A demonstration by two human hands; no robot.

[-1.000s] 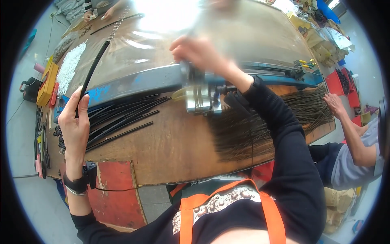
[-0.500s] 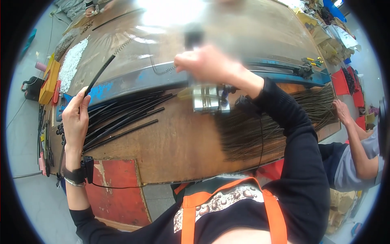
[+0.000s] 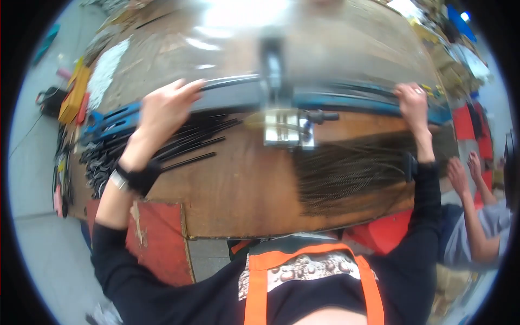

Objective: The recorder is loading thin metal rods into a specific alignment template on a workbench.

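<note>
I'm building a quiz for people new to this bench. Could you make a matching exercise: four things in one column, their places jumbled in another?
1. Black tubes
2. Springs
3. Right hand
4. White pile

A. At the right part of the blue rail
B. Beside the yellow box
C. Near side of the rail, right of the silver block
D. Near side of the rail, left of the block

Pairs: 1-D; 2-C; 3-A; 4-B

From here I count one left hand [image 3: 165,110], one right hand [image 3: 413,105], one blue rail [image 3: 346,102], one silver block [image 3: 275,131], one yellow box [image 3: 75,100] by the counter's [image 3: 233,189] left edge, two co-worker's hands [image 3: 457,174]; black tubes [image 3: 189,161] and springs [image 3: 346,184], uncountable.
</note>
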